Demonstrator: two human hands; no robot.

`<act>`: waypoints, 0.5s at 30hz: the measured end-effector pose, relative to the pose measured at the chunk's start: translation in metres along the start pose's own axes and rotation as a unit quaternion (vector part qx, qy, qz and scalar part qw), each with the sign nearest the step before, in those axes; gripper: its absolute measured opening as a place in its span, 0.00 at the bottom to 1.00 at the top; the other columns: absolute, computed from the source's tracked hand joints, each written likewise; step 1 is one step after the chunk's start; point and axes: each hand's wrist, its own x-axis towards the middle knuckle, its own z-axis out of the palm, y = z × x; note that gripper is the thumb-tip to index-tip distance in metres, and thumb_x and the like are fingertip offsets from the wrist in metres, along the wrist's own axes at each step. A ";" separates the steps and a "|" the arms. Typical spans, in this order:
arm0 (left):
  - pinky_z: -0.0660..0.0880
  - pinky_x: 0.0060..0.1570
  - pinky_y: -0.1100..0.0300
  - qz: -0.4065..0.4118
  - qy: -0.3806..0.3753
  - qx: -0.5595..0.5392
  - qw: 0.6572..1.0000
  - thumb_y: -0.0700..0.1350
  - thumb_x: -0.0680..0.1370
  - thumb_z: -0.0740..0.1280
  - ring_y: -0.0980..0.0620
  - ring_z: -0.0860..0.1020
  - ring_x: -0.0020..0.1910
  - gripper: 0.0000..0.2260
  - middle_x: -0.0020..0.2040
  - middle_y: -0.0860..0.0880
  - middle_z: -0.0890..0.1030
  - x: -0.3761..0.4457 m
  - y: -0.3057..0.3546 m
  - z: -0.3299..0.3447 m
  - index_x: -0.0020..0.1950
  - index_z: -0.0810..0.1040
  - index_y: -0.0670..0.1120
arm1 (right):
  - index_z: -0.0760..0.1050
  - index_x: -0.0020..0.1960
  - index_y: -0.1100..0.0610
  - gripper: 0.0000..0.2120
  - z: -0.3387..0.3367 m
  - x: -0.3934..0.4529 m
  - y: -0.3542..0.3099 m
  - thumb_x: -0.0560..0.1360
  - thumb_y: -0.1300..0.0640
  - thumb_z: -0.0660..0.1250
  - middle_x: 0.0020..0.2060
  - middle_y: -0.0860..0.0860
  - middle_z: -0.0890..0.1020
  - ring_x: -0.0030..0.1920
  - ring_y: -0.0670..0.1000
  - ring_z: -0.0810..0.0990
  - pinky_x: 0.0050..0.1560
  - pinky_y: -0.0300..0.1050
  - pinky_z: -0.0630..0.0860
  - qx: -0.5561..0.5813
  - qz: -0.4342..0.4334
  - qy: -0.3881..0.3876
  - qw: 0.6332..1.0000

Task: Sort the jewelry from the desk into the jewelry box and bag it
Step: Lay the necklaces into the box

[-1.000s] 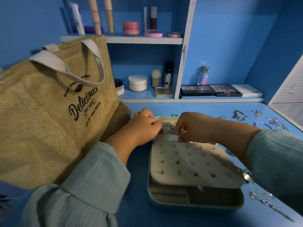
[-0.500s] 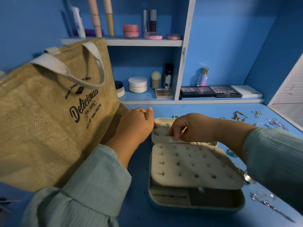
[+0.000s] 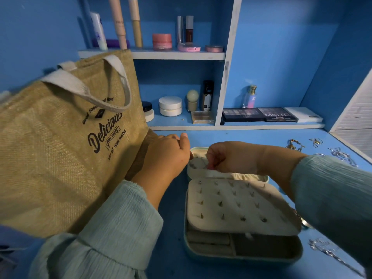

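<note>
Over the lid of the open jewelry box [image 3: 239, 256], left hand [image 3: 167, 156] has withdrawn, relaxed, empty; right hand [image 3: 227, 157] pinches something unidentifiable there. Loose jewelry [image 3: 295, 144] remains on desk; sorting unfinished.

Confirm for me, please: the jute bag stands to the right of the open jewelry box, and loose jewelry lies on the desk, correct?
Not quite: the head view shows the jute bag standing to the left of the open jewelry box, not the right. Loose jewelry does lie on the desk.
</note>
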 end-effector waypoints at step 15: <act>0.60 0.53 0.61 -0.003 0.003 -0.014 1.000 0.52 0.82 0.46 0.53 0.68 0.49 0.26 0.48 0.51 0.78 -0.006 0.009 -0.009 0.46 0.82 0.45 | 0.78 0.60 0.56 0.15 0.006 -0.001 -0.008 0.79 0.54 0.57 0.55 0.54 0.78 0.50 0.51 0.75 0.49 0.40 0.71 -0.106 0.071 0.033 0.991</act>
